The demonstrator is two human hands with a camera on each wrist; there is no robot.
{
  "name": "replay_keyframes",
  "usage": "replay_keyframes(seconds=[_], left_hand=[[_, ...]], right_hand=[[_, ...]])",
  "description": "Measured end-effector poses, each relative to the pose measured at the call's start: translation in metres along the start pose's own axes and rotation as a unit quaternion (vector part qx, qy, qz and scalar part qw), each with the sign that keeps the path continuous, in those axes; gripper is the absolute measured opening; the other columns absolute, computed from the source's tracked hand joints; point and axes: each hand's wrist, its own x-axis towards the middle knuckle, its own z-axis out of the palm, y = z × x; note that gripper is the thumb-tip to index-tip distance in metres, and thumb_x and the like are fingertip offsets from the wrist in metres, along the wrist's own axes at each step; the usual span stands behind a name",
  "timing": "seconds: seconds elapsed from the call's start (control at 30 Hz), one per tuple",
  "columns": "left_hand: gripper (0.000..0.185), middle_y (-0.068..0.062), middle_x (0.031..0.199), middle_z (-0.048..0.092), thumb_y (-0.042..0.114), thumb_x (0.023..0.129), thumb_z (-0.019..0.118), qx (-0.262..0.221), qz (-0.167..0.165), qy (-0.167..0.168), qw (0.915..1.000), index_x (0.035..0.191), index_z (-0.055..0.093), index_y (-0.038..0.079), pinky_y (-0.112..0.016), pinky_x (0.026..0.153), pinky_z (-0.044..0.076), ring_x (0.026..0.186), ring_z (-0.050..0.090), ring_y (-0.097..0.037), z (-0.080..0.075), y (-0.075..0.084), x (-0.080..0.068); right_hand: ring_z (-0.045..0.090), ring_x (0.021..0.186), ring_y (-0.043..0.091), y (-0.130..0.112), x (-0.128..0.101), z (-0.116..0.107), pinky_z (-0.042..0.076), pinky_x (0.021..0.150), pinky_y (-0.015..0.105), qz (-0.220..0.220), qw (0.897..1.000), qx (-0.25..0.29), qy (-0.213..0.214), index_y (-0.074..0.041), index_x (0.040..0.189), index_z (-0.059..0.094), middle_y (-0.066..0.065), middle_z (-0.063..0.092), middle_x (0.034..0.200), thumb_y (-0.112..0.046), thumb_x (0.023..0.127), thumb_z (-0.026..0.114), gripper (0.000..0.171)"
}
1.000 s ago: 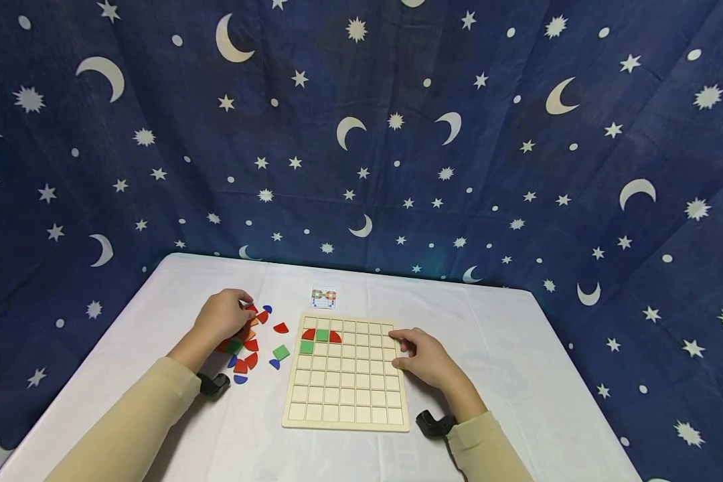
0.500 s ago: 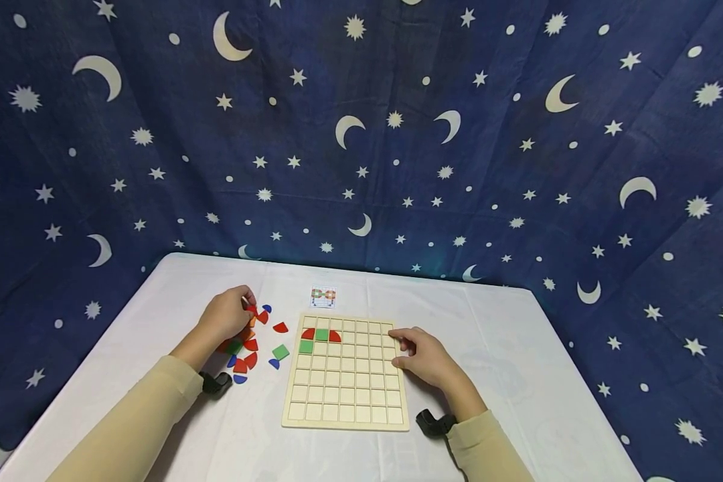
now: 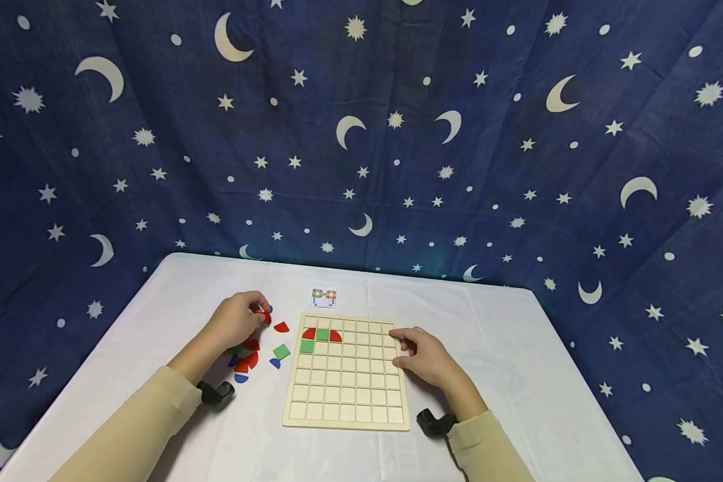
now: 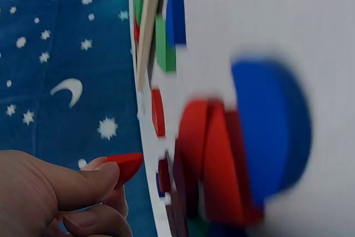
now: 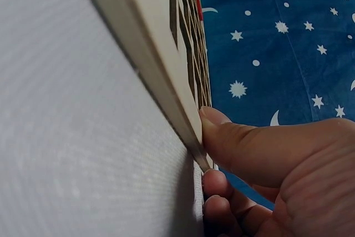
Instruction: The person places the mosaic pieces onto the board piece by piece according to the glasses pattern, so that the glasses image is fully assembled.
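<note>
Head view shows my left hand (image 3: 236, 321) pinching a red piece (image 4: 126, 166) above the loose pile (image 3: 250, 351), while my right hand (image 3: 424, 358) grips the wooden board (image 3: 343, 395); next comes seating it squarely in a cell.

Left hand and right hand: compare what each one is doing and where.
The left hand pinches a red piece above the loose pieces, while the right hand holds no piece. The left hand is off the board; the right hand rests on its right edge, thumb on top. Both wear tan sleeves.
</note>
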Motion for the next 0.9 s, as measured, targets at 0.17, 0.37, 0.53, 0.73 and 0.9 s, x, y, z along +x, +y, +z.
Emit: replay_keyframes(seconds=[0.17,0.37,0.53,0.73,0.9], left_hand=[[0.01,-0.006,0.1,0.07,0.007,0.099,0.073,0.003,0.03,-0.013,0.9995,0.104,0.073,0.015,-0.033,0.073,0.053,0.09,0.061,-0.024,0.013,0.011,-0.012],[0.007,-0.001,0.089,0.064,0.008,0.099,0.074,-0.017,0.055,-0.047,0.9972,0.097,0.072,0.015,-0.034,0.073,0.047,0.085,0.059,-0.019,0.032,0.023,-0.026],[0.013,-0.001,0.083,0.061,0.007,0.098,0.074,-0.026,0.051,-0.065,0.9962,0.092,0.071,0.018,-0.031,0.066,0.045,0.077,0.056,-0.017,0.045,0.03,-0.036],[0.015,0.002,0.082,0.06,0.007,0.095,0.078,-0.011,0.063,-0.065,0.9959,0.089,0.072,0.019,-0.034,0.076,0.042,0.083,0.056,-0.017,0.053,0.035,-0.044],[0.017,0.004,0.08,0.06,0.007,0.094,0.079,-0.007,0.077,-0.059,0.9952,0.087,0.072,0.02,-0.035,0.074,0.042,0.081,0.055,-0.016,0.058,0.038,-0.048]], right_hand=[[0.05,0.084,0.015,0.0,-0.001,-0.001,0.04,0.075,0.031,0.002,1.0,0.0,-0.001,-0.019,0.135,0.073,-0.004,0.057,0.094,-0.012,0.083,0.091,0.056],[0.05,0.084,0.015,0.0,-0.002,-0.001,0.04,0.076,0.031,-0.002,1.0,-0.003,-0.001,-0.019,0.136,0.073,-0.003,0.057,0.094,-0.011,0.083,0.091,0.056],[0.05,0.084,0.014,0.0,-0.002,0.0,0.041,0.076,0.031,-0.001,1.0,-0.001,-0.003,-0.019,0.136,0.073,-0.004,0.057,0.094,-0.012,0.083,0.091,0.056],[0.05,0.084,0.014,0.0,-0.002,0.0,0.04,0.074,0.031,-0.01,1.0,-0.006,0.0,-0.017,0.136,0.073,-0.002,0.057,0.094,-0.011,0.084,0.09,0.055],[0.05,0.083,0.014,0.0,-0.002,-0.001,0.041,0.074,0.03,-0.01,1.0,-0.004,0.001,-0.017,0.136,0.073,-0.002,0.058,0.094,-0.01,0.084,0.089,0.055]])
